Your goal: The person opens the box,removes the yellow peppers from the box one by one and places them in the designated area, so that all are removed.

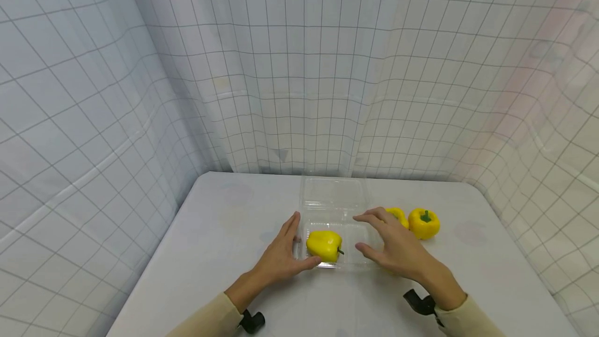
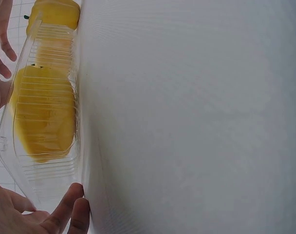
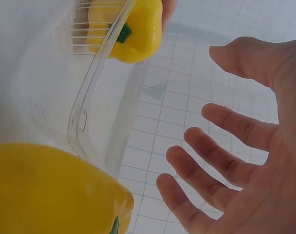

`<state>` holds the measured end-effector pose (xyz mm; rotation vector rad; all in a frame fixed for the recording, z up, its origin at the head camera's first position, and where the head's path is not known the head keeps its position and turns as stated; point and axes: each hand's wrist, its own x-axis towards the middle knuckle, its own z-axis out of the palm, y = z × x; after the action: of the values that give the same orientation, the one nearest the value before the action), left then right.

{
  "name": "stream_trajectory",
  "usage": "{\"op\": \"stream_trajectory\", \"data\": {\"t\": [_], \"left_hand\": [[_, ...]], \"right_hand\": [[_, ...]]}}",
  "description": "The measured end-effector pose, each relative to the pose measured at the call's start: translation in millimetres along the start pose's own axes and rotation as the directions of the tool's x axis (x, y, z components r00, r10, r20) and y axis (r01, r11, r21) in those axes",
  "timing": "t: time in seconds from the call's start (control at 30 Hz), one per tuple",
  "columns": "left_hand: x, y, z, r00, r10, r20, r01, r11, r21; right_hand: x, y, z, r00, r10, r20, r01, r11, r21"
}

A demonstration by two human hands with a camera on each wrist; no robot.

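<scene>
A yellow bell pepper (image 1: 324,246) lies on its side in the left part of a clear plastic clamshell container (image 1: 354,238), its stem to the right. My left hand (image 1: 285,256) is at the container's left end, fingers along the side wall and thumb at the front rim beside the pepper. In the left wrist view its fingertips (image 2: 79,214) rest low against the clear wall. My right hand (image 1: 398,246) hovers over the container's right end with fingers spread, holding nothing. The container's lid (image 1: 333,191) is folded back, away from me.
Two more yellow peppers stand on the white table (image 1: 224,233) to the right of the container. One pepper (image 1: 424,223) shows whole; the other (image 1: 398,216) is partly hidden behind my right hand. Grid-patterned curtains (image 1: 290,77) surround the table on three sides.
</scene>
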<state>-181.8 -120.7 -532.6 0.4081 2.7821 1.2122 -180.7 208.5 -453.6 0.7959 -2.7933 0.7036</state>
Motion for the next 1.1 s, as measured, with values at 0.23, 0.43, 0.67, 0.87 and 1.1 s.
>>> {"op": "stream_trajectory", "data": {"t": [0.23,0.43,0.67,0.87,1.1], "left_hand": [[0.0,-0.1,0.3,1.0,-0.004,-0.002,0.004,1.0,0.003],[0.3,0.2,0.5,1.0,-0.011,0.009,0.011,1.0,-0.003],[-0.1,-0.3,-0.3,1.0,-0.012,0.005,0.012,1.0,0.012],[0.7,-1.0,-0.1,1.0,-0.003,0.004,0.003,1.0,0.017],[0.6,-2.5,0.1,1.0,0.002,0.006,-0.002,1.0,0.01]], "right_hand": [[4.0,-3.3,1.9,1.0,0.014,0.025,-0.014,1.0,0.009],[6.7,-5.6,3.2,1.0,-0.006,0.021,0.006,1.0,0.005],[11.4,-8.4,6.5,0.999,0.011,0.04,-0.011,1.0,0.004],[15.5,-8.5,10.7,0.999,-0.002,0.041,0.001,0.999,0.034],[19.1,-9.3,14.9,0.998,-0.003,0.061,-0.001,0.999,0.054]]}}
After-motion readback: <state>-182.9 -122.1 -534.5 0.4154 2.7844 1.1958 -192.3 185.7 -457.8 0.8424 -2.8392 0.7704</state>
